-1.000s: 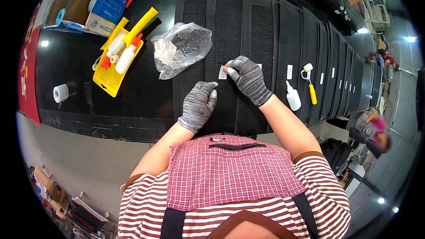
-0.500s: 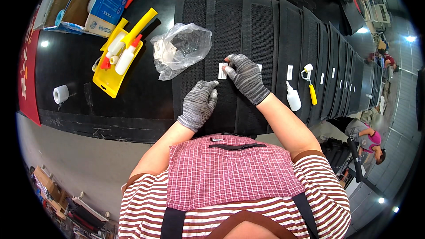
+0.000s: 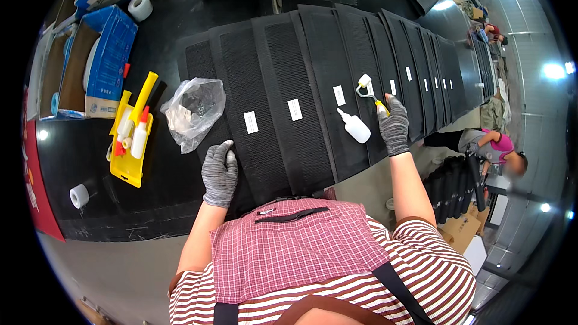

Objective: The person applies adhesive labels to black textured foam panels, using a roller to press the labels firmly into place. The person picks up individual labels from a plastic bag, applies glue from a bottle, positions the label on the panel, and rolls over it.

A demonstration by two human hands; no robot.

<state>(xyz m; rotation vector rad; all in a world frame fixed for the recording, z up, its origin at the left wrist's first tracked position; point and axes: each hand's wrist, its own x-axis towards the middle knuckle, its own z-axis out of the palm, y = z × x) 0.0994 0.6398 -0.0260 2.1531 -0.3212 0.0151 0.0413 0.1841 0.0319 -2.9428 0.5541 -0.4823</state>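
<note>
Right hand has its grip closed on the roller handle, glue bottle just left of it. Left hand flat on mat, grip empty. Looks like the label-pressing step; next likely needs the roller on a label.

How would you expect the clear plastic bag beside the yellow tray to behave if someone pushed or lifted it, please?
The clear plastic bag is crumpled and slumped on the black mat, so it would probably be floppy and sag when lifted. It looks thin with few contents, so likely light. Pushed, it would probably crumple or slide rather than roll.
</note>
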